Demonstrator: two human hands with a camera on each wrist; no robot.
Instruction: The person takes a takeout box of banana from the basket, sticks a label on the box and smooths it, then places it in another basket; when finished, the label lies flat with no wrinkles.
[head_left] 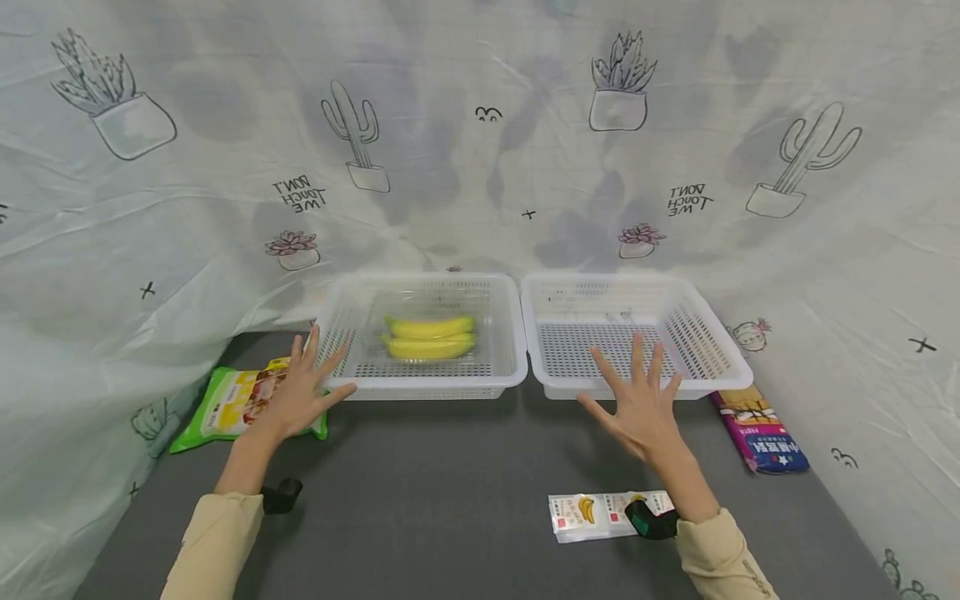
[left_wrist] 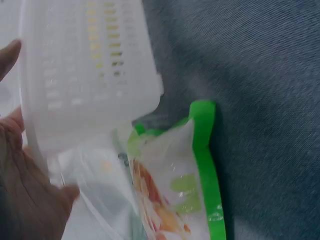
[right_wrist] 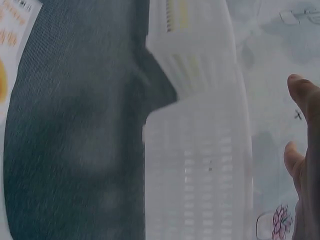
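Note:
My left hand (head_left: 298, 398), fingers spread, is at the front left corner of the left white basket (head_left: 420, 383); whether it touches the rim I cannot tell. A clear plastic box with bananas (head_left: 431, 337) sits in that basket. Over the front rim of the right white basket (head_left: 645, 387) is my right hand (head_left: 642, 412), also spread, holding nothing. Partly behind my left hand lies a green food bag (head_left: 225, 408). In the left wrist view the left basket (left_wrist: 95, 100) and the green bag (left_wrist: 175, 195) show beside the hand.
A strip of banana-printed labels (head_left: 588, 515) lies on the dark table (head_left: 420, 500), partly behind the right wrist strap. A purple pasta packet (head_left: 765, 437) lies at the right, against the right basket. Patterned white cloth (head_left: 465, 167) hangs behind and along both sides.

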